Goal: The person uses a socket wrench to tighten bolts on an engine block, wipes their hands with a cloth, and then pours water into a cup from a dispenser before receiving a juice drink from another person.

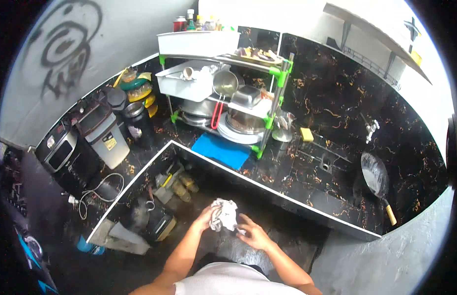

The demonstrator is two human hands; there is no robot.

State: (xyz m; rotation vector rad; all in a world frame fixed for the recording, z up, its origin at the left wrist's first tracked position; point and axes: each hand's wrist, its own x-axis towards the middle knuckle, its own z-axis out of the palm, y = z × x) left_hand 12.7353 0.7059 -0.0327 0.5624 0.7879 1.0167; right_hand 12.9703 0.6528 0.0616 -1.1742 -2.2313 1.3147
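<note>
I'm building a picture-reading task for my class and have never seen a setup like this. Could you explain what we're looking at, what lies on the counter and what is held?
There is no machine here: a person works with two bare hands. The single picture comes from a wide fisheye camera worn on the head, looking down, so straight edges bend toward its rim.

The left hand holds a crumpled whitish bundle, perhaps cloth. The right hand is just beside it, fingers bent; whether it touches the bundle is hard to tell.

Beyond, on the dark counter, stands a rack with green joints, holding, among other things, a red-handled pan. The counter also bears a blue mat, a yellow sponge and, toward the picture's right, a frying pan.
</note>
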